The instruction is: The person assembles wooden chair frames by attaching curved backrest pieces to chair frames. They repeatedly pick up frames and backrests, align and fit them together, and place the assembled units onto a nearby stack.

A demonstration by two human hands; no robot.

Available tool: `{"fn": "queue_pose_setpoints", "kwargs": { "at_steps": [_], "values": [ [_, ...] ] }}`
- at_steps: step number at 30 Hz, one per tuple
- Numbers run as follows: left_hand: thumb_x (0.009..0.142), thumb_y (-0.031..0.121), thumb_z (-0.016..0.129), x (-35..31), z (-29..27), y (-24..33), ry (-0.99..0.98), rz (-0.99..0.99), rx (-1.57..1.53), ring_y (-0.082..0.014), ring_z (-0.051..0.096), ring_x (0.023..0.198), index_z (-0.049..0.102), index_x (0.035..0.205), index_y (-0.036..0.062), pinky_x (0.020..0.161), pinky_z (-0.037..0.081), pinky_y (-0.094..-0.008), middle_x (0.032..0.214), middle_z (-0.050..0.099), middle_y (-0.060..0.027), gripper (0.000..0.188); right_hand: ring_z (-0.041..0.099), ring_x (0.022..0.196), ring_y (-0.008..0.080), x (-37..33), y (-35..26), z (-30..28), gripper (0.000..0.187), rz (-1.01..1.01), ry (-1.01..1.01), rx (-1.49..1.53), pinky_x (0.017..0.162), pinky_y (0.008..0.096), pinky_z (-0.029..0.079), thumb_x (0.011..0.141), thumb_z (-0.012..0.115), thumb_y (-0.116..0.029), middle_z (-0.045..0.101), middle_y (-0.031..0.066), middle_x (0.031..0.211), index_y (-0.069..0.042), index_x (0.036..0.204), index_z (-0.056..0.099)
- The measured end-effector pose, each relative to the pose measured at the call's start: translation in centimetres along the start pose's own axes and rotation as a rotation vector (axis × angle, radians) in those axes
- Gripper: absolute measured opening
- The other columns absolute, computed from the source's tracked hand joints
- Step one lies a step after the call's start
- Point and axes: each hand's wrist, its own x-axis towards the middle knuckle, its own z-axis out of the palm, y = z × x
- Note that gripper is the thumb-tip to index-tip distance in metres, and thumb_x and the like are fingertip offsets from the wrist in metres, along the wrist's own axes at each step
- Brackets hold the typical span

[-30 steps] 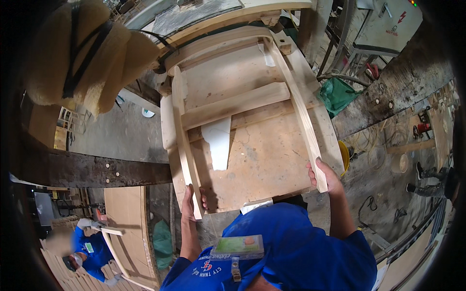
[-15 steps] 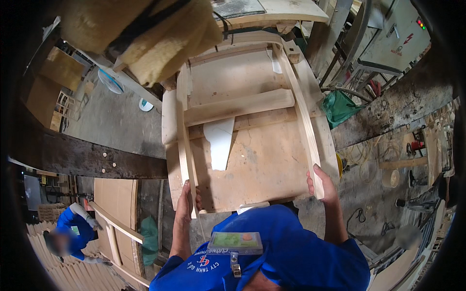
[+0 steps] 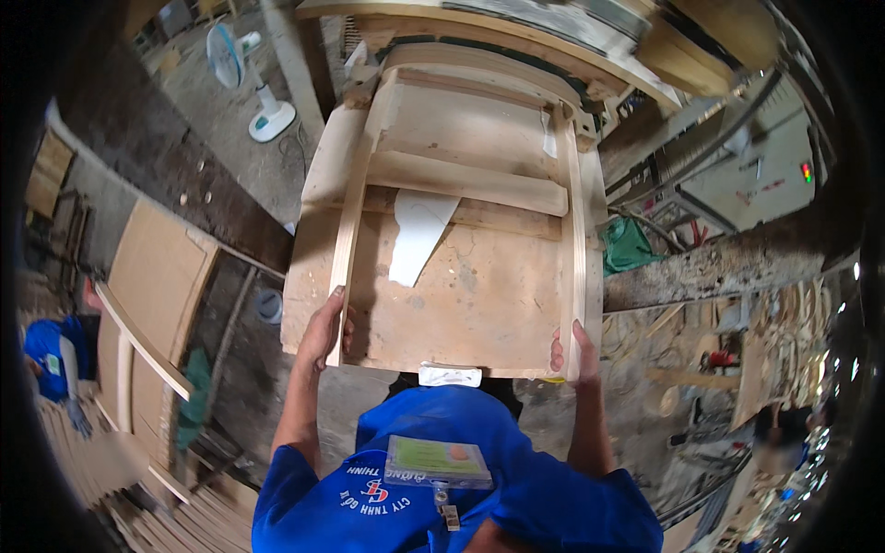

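A pale wooden frame [image 3: 463, 181] lies on a flat board [image 3: 461, 318] in front of me. It has two long side pieces, a crossbar between them and a curved rail at the far end. My left hand [image 3: 323, 332] is closed around the near end of the left side piece [image 3: 353, 226]. On the other side, my right hand [image 3: 577, 352] grips the near end of the right side piece [image 3: 572, 267]. Wooden blocks [image 3: 362, 87] stand beside the frame's far corners. Between the side pieces a white patch [image 3: 419, 238] shows on the board.
A bench [image 3: 516, 32] stands beyond the board. Dark beams [image 3: 184, 175] run along both sides. A white fan [image 3: 267, 115] is at the far left, a green bag [image 3: 627, 247] at the right. Another person in blue [image 3: 57, 355] stands at the lower left near similar frames.
The whole view has turned, so the bench, fan and co-worker appear in different places. Both hands still grip the frame, which shows no clear shift on the board.
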Motion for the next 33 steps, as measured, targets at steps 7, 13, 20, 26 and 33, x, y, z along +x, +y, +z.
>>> {"fn": "queue_pose_setpoints", "kwargs": {
  "at_steps": [7,13,20,26,33],
  "values": [
    [0.101,0.064,0.054,-1.6,-1.3,0.6,0.008,0.027,-0.032,-0.0156,0.055,0.049,0.062,0.096,0.0058,0.047,0.046,-0.0311,0.067,0.056,-0.0037,0.059,0.050,0.048,0.0176,-0.8,0.4,1.0,0.053,0.020,-0.065,-0.012,0.045,0.0333,0.043,0.104,0.049,-0.059,0.053,0.0038,0.065,-0.007,0.103,0.060],
    [0.101,0.060,0.058,-2.0,-2.9,-0.3,0.021,0.027,-0.067,-0.0145,0.054,0.049,0.062,0.096,0.0065,0.047,0.044,-0.0302,0.066,0.057,-0.0033,0.054,0.050,0.049,0.0165,-1.8,1.9,2.4,0.054,0.029,0.003,-0.044,0.045,0.0335,0.043,0.102,0.052,-0.061,0.053,0.0040,0.069,-0.007,0.103,0.058],
    [0.101,0.059,0.058,-1.7,-3.1,0.2,0.006,-0.006,-0.082,-0.0143,0.054,0.049,0.063,0.097,0.0064,0.047,0.044,-0.0294,0.066,0.057,-0.0034,0.053,0.053,0.052,0.0180,-1.5,2.3,2.3,0.051,0.090,-0.005,0.031,0.047,0.0335,0.043,0.102,0.055,-0.058,0.056,0.0048,0.069,-0.008,0.106,0.060],
    [0.100,0.059,0.060,-1.0,-3.1,-0.3,0.014,0.000,-0.085,-0.0134,0.055,0.049,0.063,0.096,0.0075,0.046,0.043,-0.0286,0.067,0.058,-0.0034,0.052,0.051,0.052,0.0178,-1.1,2.1,2.6,0.056,0.105,0.036,0.033,0.048,0.0339,0.042,0.100,0.054,-0.063,0.054,0.0041,0.070,-0.008,0.106,0.061],
    [0.100,0.059,0.061,-1.0,-3.1,-0.3,0.018,-0.002,-0.101,-0.0123,0.054,0.049,0.064,0.094,0.0083,0.046,0.043,-0.0279,0.067,0.058,-0.0027,0.052,0.050,0.053,0.0183,-1.1,2.5,2.5,0.056,0.073,0.014,0.023,0.050,0.0339,0.043,0.101,0.054,-0.062,0.053,0.0043,0.071,-0.007,0.108,0.060]
  ]
}}
